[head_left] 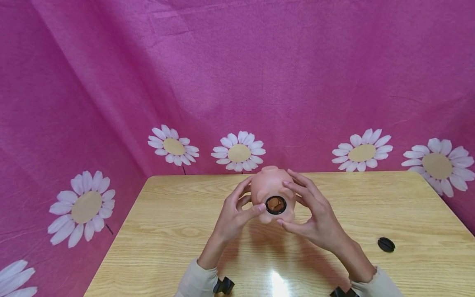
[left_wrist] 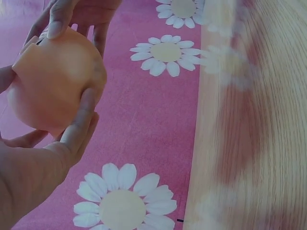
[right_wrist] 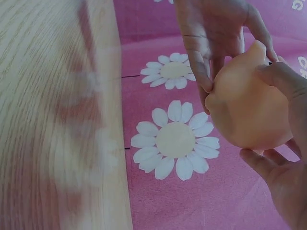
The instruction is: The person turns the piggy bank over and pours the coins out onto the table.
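Both hands hold a pink piggy bank (head_left: 272, 180) up above the wooden table, its underside turned toward the head camera. A round hole with a black rim (head_left: 267, 209) shows in its belly, and brown coin-like pieces (head_left: 275, 203) are visible inside. My left hand (head_left: 235, 214) grips the left side, thumb beside the hole. My right hand (head_left: 315, 214) grips the right side, fingers spread over the body and thumb low near a foot. The wrist views show the bank's smooth sides (left_wrist: 57, 86) between the fingers of both hands.
A black oval plug (head_left: 386, 244) lies on the wooden table (head_left: 167, 231) to the right of the right forearm. Behind and to the left hangs a magenta cloth (head_left: 259, 74) with white daisies. Black straps or mounts (head_left: 224, 285) sit at the wrists.
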`<state>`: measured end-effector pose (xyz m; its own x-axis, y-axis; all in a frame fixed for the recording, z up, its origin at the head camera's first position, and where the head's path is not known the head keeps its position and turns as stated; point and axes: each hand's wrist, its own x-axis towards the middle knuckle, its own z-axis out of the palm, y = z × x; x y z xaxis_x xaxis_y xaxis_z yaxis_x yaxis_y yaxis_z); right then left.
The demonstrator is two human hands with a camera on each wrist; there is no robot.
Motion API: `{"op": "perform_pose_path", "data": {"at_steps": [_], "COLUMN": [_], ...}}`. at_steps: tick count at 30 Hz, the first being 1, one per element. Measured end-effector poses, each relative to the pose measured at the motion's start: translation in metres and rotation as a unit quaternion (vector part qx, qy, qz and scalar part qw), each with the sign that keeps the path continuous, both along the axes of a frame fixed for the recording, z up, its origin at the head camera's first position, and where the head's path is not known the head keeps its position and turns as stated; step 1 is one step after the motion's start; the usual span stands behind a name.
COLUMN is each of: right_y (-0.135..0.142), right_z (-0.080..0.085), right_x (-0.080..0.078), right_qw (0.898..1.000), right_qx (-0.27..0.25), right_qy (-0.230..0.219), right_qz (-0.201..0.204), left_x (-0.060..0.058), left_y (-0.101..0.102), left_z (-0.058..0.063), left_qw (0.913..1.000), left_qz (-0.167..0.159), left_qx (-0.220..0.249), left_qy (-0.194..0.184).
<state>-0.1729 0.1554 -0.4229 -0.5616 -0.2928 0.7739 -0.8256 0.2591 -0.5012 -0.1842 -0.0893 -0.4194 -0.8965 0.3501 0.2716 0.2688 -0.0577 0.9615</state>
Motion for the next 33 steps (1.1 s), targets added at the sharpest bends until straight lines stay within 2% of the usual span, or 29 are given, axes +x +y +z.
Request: {"op": "perform_pose_path", "data": {"at_steps": [3, 5, 10, 14, 22, 28, 33], "right_y": [0.002, 0.003, 0.007, 0.008, 0.01, 0.011, 0.012], "right_z": [0.001, 0.003, 0.008, 0.01, 0.01, 0.011, 0.012], "right_x": [0.002, 0.003, 0.007, 0.008, 0.008, 0.008, 0.009], "right_qw": [0.999, 0.998, 0.985, 0.977, 0.973, 0.972, 0.963], "right_qx": [0.013, 0.009, -0.037, -0.051, -0.035, -0.031, -0.032], "right_qy": [-0.031, -0.069, -0.168, -0.208, -0.226, -0.233, -0.264], "right_qz": [-0.004, 0.002, 0.019, 0.018, 0.02, 0.029, 0.045], "left_x": [0.0, -0.001, -0.002, -0.001, -0.002, -0.002, -0.003], "left_y": [0.001, 0.001, 0.001, 0.0, -0.001, -0.003, -0.004], "left_z": [0.0, -0.001, -0.001, 0.0, 0.0, -0.001, -0.002], "left_qw": [0.9997, 0.9989, 0.9955, 0.9939, 0.994, 0.9923, 0.9892], "left_qz": [0.006, 0.007, 0.004, -0.001, -0.003, -0.018, -0.037], "left_qx": [0.014, 0.023, 0.036, 0.033, 0.024, 0.025, 0.019], "left_qy": [0.02, 0.04, 0.088, 0.105, 0.106, 0.12, 0.14]}}
